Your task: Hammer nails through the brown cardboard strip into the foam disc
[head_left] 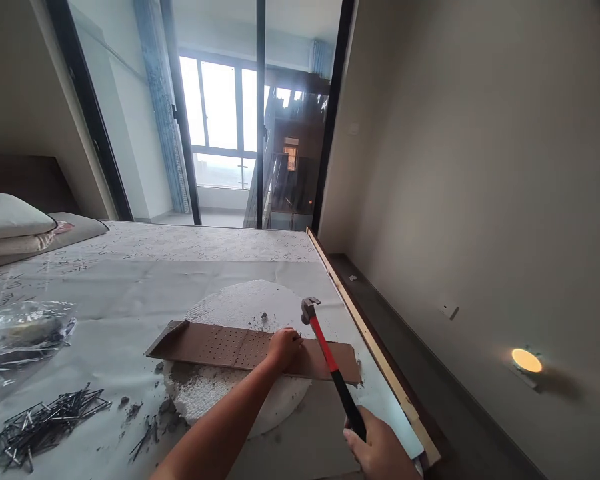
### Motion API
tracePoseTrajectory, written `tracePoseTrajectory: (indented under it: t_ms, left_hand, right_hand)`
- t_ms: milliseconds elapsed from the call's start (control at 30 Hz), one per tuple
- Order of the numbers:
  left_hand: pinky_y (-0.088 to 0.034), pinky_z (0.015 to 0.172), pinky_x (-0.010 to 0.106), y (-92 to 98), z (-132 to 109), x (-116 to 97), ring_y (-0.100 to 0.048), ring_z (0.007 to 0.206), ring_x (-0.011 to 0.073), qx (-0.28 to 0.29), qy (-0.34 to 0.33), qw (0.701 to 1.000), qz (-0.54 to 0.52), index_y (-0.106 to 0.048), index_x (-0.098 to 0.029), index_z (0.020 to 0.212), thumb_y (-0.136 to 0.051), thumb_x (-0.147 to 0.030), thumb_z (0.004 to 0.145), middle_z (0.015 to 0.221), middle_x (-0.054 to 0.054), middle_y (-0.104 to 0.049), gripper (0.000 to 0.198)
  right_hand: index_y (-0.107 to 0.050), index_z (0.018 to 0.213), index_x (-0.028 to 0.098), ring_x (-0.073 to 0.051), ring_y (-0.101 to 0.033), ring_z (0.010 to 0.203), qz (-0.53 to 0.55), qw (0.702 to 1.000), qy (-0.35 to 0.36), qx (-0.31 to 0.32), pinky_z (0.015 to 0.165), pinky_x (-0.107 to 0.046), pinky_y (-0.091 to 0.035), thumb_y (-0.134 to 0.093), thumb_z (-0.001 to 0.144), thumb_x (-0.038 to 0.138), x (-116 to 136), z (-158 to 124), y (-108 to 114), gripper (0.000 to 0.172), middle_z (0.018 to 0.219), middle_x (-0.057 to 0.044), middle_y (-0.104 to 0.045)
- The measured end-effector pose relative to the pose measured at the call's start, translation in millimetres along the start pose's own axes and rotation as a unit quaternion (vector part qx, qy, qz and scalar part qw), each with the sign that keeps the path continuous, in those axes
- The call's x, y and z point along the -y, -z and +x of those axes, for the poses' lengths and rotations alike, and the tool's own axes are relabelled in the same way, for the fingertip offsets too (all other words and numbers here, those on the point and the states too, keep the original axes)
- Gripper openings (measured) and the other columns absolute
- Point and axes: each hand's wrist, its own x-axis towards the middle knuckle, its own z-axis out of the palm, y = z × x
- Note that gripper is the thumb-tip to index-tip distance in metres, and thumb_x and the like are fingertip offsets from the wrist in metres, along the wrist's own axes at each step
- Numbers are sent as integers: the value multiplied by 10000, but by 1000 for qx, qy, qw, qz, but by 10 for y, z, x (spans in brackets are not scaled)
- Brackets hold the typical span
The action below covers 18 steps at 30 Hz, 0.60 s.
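Left hand [284,348] rests on the brown perforated board [220,345], right of its middle; fingers curled close together, a small dark thing at the tips, too small to tell whether a nail is gripped. Board lies directly under that hand, across a round white foam slab [253,301]. Right hand [375,443] is nearer the wearer, wrapped closed around the black grip of a claw hammer [323,341]; the head stands just right of the left hand, beyond the board's far edge in view. Clear plastic bag [55,310] at far left: dark slender pieces and something yellowish inside, indistinct through the film. Loose nail pile [50,423] lies nearer the wearer than the bag, on the grey sheet [115,293].
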Motion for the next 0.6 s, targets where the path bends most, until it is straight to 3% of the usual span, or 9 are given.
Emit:
tracePoseTrajectory:
  t_ms: [100, 267, 400, 533, 600]
  left_hand:
    - [-390, 672, 295, 16, -1, -17, -576, 742, 197, 3, -1, 1000, 1, -699, -178, 667, -512, -291, 756, 780, 83, -664, 237]
    - [-383, 679, 282, 51, -26, -50, -573, 747, 182, 17, 26, 999, 24, -693, -176, 660, -514, -239, 735, 802, 70, -661, 204]
    - [-390, 703, 280, 89, -37, -64, -580, 788, 182, 23, 19, 999, 28, -707, -180, 748, -516, -229, 726, 876, 68, -665, 198]
    - [-408, 719, 263, 159, -23, -29, -575, 792, 165, -7, 25, 997, -71, -667, -181, 936, -529, -168, 658, 858, 46, -654, 310]
    - [-414, 685, 251, 193, -9, 16, -558, 743, 147, -54, 40, 987, -149, -627, -158, 907, -475, -132, 645, 809, 35, -628, 304]
  right_hand:
    - [-549, 835, 191, -213, -574, 707, -5, 1000, 16, -19, 638, -285, -403, -417, 783, 294, 24, -26, -11, 176, 749, -70, -615]
    - [-541, 786, 169, -239, -595, 814, -24, 999, -10, 22, 699, -289, -409, -439, 741, 204, 74, -33, -13, 117, 842, -126, -643]
    - [-535, 827, 188, -219, -584, 715, -1, 1000, -1, -12, 613, -271, -388, -425, 791, 285, 46, -49, 32, 151, 783, -95, -629]
    - [-536, 818, 196, -213, -583, 701, 6, 1000, 2, -13, 606, -266, -390, -421, 794, 271, -62, 53, -25, 139, 774, -89, -634]
    - [-551, 773, 187, -229, -600, 756, -1, 1000, 7, -7, 642, -272, -408, -458, 750, 226, -143, 150, -95, 103, 782, -101, -643]
